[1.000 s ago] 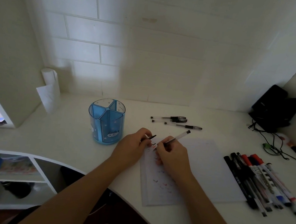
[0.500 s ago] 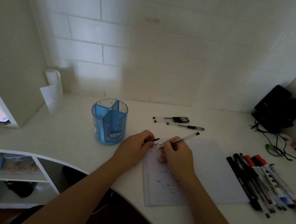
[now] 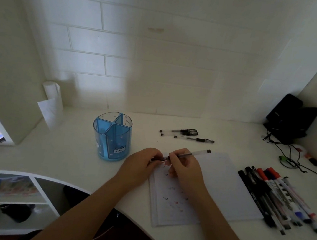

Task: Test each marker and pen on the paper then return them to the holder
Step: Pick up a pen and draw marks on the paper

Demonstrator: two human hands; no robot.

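Clear plastic pen is sitting pinched in the right hand, its tip meeting the black cap that the left hand is pinching just beside it, over the paper. Misaligned, the tip is risking inking a finger or knocking the cap loose; unlike a second ago, it is no longer marking the paper

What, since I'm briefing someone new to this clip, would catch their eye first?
At centre, over the marked paper, the right hand grips a clear pen while the left hand pinches a dark cap at its tip. A blue holder stands to their left; a row of markers lies right of the paper.
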